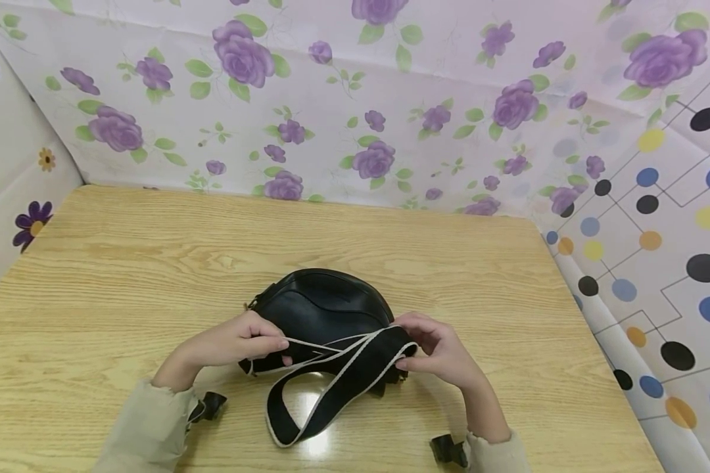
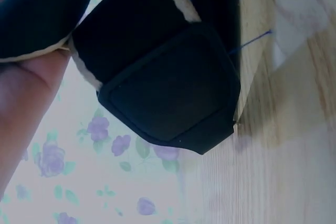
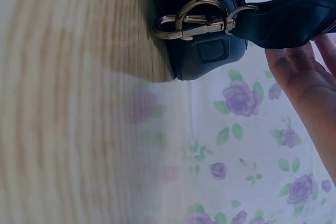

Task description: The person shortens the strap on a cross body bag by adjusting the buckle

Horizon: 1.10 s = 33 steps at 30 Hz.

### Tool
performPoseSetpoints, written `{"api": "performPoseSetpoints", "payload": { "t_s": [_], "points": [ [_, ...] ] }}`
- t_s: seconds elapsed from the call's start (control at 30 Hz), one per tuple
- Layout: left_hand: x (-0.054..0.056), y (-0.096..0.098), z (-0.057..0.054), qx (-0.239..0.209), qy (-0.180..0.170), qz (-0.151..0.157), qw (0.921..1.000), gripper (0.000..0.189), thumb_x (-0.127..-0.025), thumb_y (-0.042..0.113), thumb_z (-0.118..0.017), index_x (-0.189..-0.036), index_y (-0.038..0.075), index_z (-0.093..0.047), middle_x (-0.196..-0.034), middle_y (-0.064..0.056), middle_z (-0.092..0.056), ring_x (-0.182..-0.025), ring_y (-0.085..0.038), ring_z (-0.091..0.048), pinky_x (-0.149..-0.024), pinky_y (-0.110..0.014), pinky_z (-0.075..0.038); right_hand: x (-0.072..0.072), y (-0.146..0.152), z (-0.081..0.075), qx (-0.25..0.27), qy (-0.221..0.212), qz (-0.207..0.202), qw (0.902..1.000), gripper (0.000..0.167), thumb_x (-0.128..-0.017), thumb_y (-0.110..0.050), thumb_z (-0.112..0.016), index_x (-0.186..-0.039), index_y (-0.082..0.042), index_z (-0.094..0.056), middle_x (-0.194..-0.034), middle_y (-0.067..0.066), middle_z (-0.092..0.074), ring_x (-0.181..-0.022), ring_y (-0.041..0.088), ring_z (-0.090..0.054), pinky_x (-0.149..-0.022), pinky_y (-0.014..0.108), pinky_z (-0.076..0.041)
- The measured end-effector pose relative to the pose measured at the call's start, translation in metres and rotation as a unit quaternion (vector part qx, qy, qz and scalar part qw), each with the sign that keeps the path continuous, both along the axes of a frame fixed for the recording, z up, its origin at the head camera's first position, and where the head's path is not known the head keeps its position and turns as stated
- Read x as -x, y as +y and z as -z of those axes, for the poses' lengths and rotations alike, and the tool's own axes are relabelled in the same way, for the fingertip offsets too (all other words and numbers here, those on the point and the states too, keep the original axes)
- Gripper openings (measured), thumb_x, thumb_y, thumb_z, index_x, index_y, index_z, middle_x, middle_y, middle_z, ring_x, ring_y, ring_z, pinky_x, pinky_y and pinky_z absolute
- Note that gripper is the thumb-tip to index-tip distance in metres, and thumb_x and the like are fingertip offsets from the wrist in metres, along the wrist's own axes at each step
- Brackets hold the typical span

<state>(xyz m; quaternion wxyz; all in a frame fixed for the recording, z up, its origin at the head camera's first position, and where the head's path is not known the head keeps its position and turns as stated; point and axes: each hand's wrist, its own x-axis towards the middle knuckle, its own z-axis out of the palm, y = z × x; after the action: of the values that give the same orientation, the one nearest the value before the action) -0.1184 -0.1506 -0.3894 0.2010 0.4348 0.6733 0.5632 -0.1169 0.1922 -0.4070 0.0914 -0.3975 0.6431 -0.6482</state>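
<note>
A black handbag [image 1: 325, 305] with a curved top lies on the wooden table between both hands. Its wide black strap [image 1: 355, 387] has pale edges and loops toward the near side. At the bag's left, the left hand [image 1: 227, 345] pinches a part of the strap between thumb and fingers. On the other side, the right hand [image 1: 440, 348] holds the folded strap near the bag's right end. In the right wrist view, a gold clasp [image 3: 202, 24] joins the bag to a leather strap tab [image 3: 289, 22]. A leather strap end [image 2: 168, 87] fills the left wrist view.
The wooden table [image 1: 154, 263] extends around the bag. A floral cloth [image 1: 331, 98] hangs behind it, and a dotted cloth [image 1: 657, 276] stands along the right edge. Black wrist-worn pieces [image 1: 448, 450] sit by the sleeves.
</note>
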Motion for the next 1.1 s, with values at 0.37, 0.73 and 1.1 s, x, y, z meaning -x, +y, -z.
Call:
{"api": "performPoseSetpoints", "payload": {
  "t_s": [0.37,0.73,1.1],
  "points": [
    [-0.001,-0.008,0.001,0.009,0.019,-0.005,0.9998,0.028,-0.092,-0.005,-0.04,-0.069,0.003,-0.053,-0.08,-0.01,-0.062,-0.068,-0.018,-0.057,-0.061,-0.028,-0.048,0.0,0.004,0.0,0.002,-0.016,0.005,0.9999,0.045,-0.07,0.018,-0.064,-0.112,0.014,-0.049,-0.11,0.012,-0.055,-0.094,0.02,-0.054,-0.079,0.03,-0.045],
    [-0.001,-0.011,0.004,-0.008,0.058,-0.052,0.9969,0.034,-0.089,-0.008,-0.044,-0.061,0.008,-0.038,-0.068,-0.003,-0.04,-0.063,-0.013,-0.039,-0.057,-0.028,-0.035,0.001,0.009,0.002,0.003,-0.052,0.017,0.9985,0.045,-0.072,0.015,-0.064,-0.113,0.019,-0.045,-0.111,0.009,-0.055,-0.09,0.018,-0.056,-0.077,0.027,-0.046],
    [-0.002,-0.012,0.003,-0.047,0.006,-0.07,0.9964,0.017,-0.089,-0.009,-0.044,-0.088,0.0,-0.059,-0.06,-0.008,-0.035,-0.051,-0.016,-0.033,-0.046,-0.028,-0.031,0.002,0.015,0.004,0.007,-0.063,0.011,0.9979,0.045,-0.072,0.017,-0.061,-0.113,0.02,-0.044,-0.112,0.008,-0.054,-0.093,0.017,-0.055,-0.076,0.026,-0.046]
  ]
}}
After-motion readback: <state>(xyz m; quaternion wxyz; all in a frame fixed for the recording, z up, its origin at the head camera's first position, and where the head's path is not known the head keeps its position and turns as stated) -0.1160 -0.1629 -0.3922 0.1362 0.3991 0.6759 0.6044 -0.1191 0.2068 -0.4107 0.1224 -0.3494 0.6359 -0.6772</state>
